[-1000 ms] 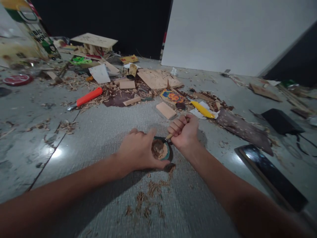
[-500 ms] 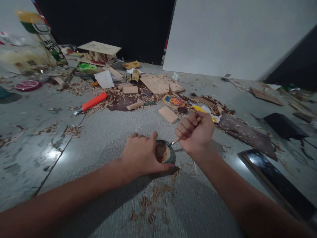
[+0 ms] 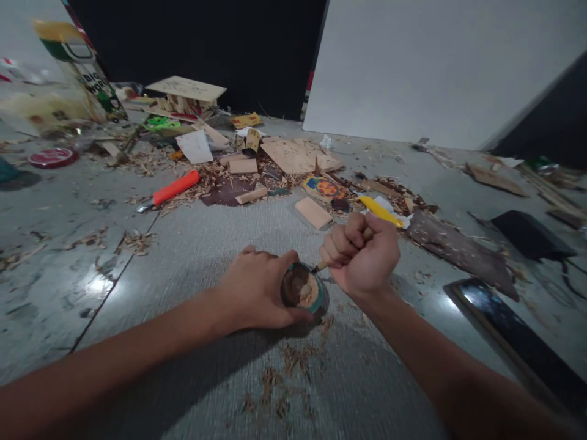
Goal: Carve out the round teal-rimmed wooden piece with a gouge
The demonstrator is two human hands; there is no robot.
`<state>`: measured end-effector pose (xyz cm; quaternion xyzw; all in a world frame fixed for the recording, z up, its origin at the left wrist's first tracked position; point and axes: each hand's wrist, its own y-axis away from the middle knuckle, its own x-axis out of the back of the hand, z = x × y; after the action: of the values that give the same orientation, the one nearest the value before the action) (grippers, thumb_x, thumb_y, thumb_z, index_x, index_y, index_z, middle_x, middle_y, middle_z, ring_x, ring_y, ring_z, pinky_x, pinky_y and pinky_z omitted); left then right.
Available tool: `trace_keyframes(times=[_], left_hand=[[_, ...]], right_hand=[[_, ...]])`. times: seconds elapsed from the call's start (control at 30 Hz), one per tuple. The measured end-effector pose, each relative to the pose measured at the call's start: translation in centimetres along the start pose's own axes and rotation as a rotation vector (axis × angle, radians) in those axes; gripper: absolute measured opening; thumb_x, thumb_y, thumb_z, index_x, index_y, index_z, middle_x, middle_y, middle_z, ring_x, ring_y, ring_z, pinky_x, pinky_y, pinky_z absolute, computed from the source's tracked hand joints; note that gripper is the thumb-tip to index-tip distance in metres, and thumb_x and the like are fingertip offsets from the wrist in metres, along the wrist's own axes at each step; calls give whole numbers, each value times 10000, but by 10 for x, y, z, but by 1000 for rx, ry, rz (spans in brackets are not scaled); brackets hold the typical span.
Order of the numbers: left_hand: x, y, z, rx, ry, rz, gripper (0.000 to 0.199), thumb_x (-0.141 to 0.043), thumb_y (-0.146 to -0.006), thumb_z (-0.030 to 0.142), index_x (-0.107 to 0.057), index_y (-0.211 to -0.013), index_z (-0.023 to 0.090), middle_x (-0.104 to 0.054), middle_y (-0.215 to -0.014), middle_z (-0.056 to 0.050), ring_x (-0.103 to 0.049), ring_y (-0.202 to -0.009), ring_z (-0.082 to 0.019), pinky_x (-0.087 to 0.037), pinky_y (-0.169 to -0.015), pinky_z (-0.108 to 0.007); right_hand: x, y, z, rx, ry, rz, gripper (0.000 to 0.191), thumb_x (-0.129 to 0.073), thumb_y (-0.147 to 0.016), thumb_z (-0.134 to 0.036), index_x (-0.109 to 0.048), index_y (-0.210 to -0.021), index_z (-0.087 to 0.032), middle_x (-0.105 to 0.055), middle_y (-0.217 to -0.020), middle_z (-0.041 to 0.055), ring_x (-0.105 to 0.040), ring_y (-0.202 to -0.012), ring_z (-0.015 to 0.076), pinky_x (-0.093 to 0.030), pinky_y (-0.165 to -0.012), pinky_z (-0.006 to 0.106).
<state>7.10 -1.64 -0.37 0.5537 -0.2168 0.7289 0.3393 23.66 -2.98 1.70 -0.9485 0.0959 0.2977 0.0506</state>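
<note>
My left hand [image 3: 259, 290] is wrapped around a small round bowl [image 3: 316, 300] with a teal outer side, its hollow brown with pale wood toward the right. The bowl is tilted on the grey floor, its opening facing up and toward me. My right hand [image 3: 364, 253] is closed in a fist around the wooden handle of a carving tool [image 3: 323, 265]. The tool's dark metal end meets the bowl's upper right rim; its very tip is hard to make out.
Wood shavings [image 3: 298, 360] lie in front of the bowl. Beyond it are a wooden block [image 3: 313, 212], an orange-handled tool [image 3: 177, 187], a yellow-handled tool [image 3: 380, 210] and a thin board [image 3: 300, 154]. A phone [image 3: 509, 330] lies at the right, near a black box [image 3: 532, 235].
The bowl has turned and tilted in my left hand, shifting slightly toward me. My right fist has lowered slightly, and the tool's end has moved a little left along the rim.
</note>
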Motion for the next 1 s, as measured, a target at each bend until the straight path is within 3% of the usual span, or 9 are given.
trace_keyframes(times=[0.2, 0.53, 0.7, 0.87, 1.0], left_hand=[[-2, -1, 0, 20, 26, 11, 788, -590, -666, 800, -598, -1144, 173, -734, -866, -137, -698, -835, -391, -491, -810, -535], [-5, -2, 0, 16, -6, 25, 775, -596, -665, 805, -598, -1101, 164, -737, -870, -129, -700, -841, -375, -502, -827, -530], [-5, -2, 1, 9, 41, 14, 756, -616, -663, 786, -595, -1071, 149, -737, -884, -134, -696, -846, -366, -496, -847, -519], [-8, -1, 1, 13, 72, 40, 709, -595, -694, 771, -609, -1069, 168, -733, -857, -128, -690, -821, -364, -495, -824, -515], [-8, -1, 2, 19, 66, 45, 764, -593, -680, 788, -610, -1104, 153, -734, -874, -145, -687, -835, -374, -504, -802, -504]], right_hand=[[0, 3, 2, 15, 15, -20, 476, -374, -891, -335, -285, -437, -225, -128, -418, -84, -90, -357, 82, -213, -317, 186], [-5, 18, 9, 127, 170, -211, 516, -628, -743, -426, -288, -420, -209, -179, -401, -85, -194, -363, 56, -227, -395, 207], [-5, 17, 10, 122, 150, -195, 521, -607, -746, -455, -279, -416, -219, -158, -387, -91, -143, -354, 58, -201, -377, 220], [-7, 27, 18, 190, 236, -168, 525, -634, -741, -446, -331, -381, -212, -226, -387, -67, -211, -389, 70, -231, -416, 241], [-7, 17, 18, 196, 204, -116, 528, -598, -780, -445, -300, -409, -217, -198, -398, -78, -180, -372, 66, -211, -387, 229]])
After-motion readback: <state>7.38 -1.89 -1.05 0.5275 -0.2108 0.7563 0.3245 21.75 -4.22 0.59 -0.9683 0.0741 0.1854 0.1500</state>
